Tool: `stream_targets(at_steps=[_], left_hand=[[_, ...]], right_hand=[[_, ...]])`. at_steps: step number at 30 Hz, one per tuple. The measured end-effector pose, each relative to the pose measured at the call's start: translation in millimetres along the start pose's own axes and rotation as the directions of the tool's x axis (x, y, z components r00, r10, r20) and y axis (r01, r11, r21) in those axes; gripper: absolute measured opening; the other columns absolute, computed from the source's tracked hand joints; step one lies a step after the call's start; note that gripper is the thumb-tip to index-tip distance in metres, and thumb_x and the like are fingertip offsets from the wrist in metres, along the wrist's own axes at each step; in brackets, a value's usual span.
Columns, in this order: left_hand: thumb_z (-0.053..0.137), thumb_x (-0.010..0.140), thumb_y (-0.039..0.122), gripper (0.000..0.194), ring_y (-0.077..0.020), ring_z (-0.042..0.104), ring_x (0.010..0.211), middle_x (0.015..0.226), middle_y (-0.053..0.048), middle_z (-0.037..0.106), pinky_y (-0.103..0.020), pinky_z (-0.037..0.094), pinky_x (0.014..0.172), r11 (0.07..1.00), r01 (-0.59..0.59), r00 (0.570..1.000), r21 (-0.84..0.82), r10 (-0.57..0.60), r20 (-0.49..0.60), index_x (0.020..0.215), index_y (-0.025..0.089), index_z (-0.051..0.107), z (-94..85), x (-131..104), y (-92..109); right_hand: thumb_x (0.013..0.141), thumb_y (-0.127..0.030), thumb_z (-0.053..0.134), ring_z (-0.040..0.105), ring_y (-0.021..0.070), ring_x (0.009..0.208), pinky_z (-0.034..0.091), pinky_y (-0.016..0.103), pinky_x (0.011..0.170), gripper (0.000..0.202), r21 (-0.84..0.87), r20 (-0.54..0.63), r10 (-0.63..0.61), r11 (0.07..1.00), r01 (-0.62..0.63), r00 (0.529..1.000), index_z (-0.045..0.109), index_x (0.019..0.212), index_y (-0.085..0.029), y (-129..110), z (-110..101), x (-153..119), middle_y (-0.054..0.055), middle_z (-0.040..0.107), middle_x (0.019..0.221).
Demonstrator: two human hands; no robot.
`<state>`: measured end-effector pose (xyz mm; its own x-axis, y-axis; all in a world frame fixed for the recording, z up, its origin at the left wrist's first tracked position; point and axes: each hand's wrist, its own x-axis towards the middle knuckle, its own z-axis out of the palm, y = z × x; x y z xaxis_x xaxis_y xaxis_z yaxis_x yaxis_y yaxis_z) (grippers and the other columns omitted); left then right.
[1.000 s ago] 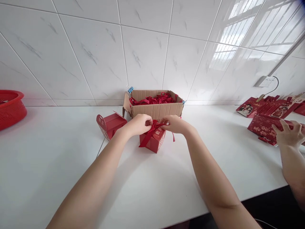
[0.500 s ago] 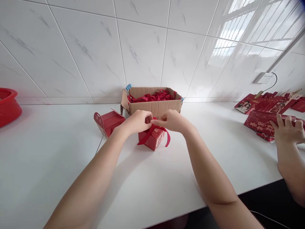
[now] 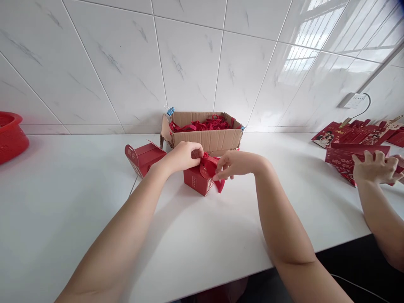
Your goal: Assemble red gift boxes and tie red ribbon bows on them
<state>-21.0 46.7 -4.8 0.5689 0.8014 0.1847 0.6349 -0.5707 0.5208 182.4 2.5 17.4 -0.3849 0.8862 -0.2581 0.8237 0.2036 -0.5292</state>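
A small red box (image 3: pixel 196 181) stands on the white table in front of the cardboard box, with a red ribbon (image 3: pixel 220 185) at its top and right side. My left hand (image 3: pixel 187 156) pinches the ribbon at the top of the box. At the box's right side, my right hand (image 3: pixel 229 165) has its fingers bent and closed on the ribbon by the front flap. A second red box (image 3: pixel 147 156) with a raised handle flap lies open at the left, beside my left wrist.
Behind my hands, a cardboard box (image 3: pixel 206 139) holds a heap of red ribbons. A red plastic basket (image 3: pixel 12 139) is at the far left. Another person's hands (image 3: pixel 374 168) handle a red bag (image 3: pixel 347 155) at the right, near more red bags.
My right hand has moved right and down from the top of the small box. The ribbon end that hung across its left front is no longer there. The other person's hand has shifted left.
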Motion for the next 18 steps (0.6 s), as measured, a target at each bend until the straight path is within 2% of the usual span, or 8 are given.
stream_targets(at_steps=[1,2,3,5,7,9,12,18], left_hand=[[0.055,0.073,0.021,0.012,-0.0154,0.061,0.074,0.085,0.000,0.068,-0.025,0.045,0.059,1.000,-0.004,1.000,-0.003,0.004,0.004,0.082,0.020,0.064,-0.1,-0.3,-0.1],[0.055,0.073,0.022,0.012,-0.0152,0.060,0.073,0.085,0.000,0.068,-0.024,0.045,0.059,1.000,-0.008,1.000,-0.006,0.008,0.009,0.082,0.020,0.064,-0.2,-0.6,-0.1],[0.056,0.073,0.022,0.012,-0.0151,0.060,0.072,0.084,0.000,0.068,-0.024,0.044,0.058,1.000,-0.010,1.000,-0.010,0.010,0.014,0.082,0.020,0.064,-0.3,-0.8,0.0],[0.056,0.073,0.022,0.012,-0.0150,0.060,0.072,0.084,-0.001,0.068,-0.024,0.044,0.058,1.000,-0.007,1.000,-0.018,0.008,0.021,0.082,0.019,0.064,-0.5,-1.0,0.2],[0.056,0.073,0.022,0.012,-0.0149,0.060,0.072,0.083,-0.001,0.068,-0.024,0.043,0.058,1.000,-0.003,1.000,-0.015,0.003,0.021,0.082,0.019,0.063,-0.8,-1.0,0.5],[0.055,0.073,0.021,0.010,-0.0147,0.060,0.071,0.081,0.000,0.067,-0.024,0.043,0.058,1.000,-0.007,1.000,-0.009,0.008,0.020,0.082,0.019,0.061,-1.4,-1.1,0.4],[0.056,0.073,0.021,0.010,-0.0155,0.061,0.072,0.082,0.000,0.067,-0.024,0.044,0.059,1.000,-0.004,1.000,-0.014,0.005,0.024,0.083,0.019,0.057,-2.3,-1.2,-0.7],[0.050,0.079,0.019,0.015,-0.0167,0.064,0.082,0.091,0.000,0.069,-0.026,0.048,0.067,0.999,0.003,0.999,-0.045,-0.001,0.055,0.094,0.022,0.052,-3.7,-2.2,-2.4]], right_hand=[[0.072,-0.042,0.070,0.060,0.0156,0.060,0.038,0.027,0.052,0.023,-0.020,0.013,0.002,1.000,-0.002,1.000,0.065,0.065,-0.020,1.6,-1.0,-0.6,0.002,0.064,0.064],[0.075,-0.046,0.067,0.060,0.0161,0.062,0.039,0.027,0.053,0.029,-0.027,-0.037,0.007,1.000,-0.008,0.999,0.066,0.063,-0.020,2.9,-0.9,0.6,0.003,0.065,0.066],[0.078,-0.046,0.064,0.060,0.0162,0.064,0.039,0.027,0.053,0.030,-0.019,-0.145,0.012,1.000,-0.014,0.989,0.067,0.065,-0.020,3.8,0.2,3.4,0.003,0.066,0.069],[0.083,-0.039,0.058,0.059,0.0157,0.068,0.039,0.026,0.055,0.023,0.022,-0.417,0.002,1.000,0.008,0.909,0.069,0.074,-0.020,4.1,5.4,12.9,0.003,0.067,0.075],[0.083,-0.033,0.057,0.058,0.0146,0.072,0.041,0.025,0.058,0.019,0.055,-0.570,-0.051,0.993,0.100,0.820,0.069,0.080,-0.020,3.2,13.0,24.3,0.003,0.068,0.080],[0.082,-0.035,0.059,0.058,0.0140,0.075,0.042,0.024,0.061,0.019,0.038,-0.560,-0.142,0.980,0.196,0.816,0.070,0.080,-0.019,2.0,20.5,33.8,0.004,0.067,0.085],[0.079,-0.040,0.062,0.057,0.0146,0.078,0.041,0.024,0.062,0.022,-0.037,-0.459,-0.240,0.967,0.252,0.856,0.072,0.082,-0.020,1.4,27.2,40.7,0.004,0.065,0.088],[0.078,-0.033,0.061,0.055,0.0146,0.077,0.039,0.023,0.062,0.017,-0.088,-0.439,-0.231,0.973,0.214,0.868,0.070,0.084,-0.020,3.0,28.7,42.5,0.003,0.064,0.085]])
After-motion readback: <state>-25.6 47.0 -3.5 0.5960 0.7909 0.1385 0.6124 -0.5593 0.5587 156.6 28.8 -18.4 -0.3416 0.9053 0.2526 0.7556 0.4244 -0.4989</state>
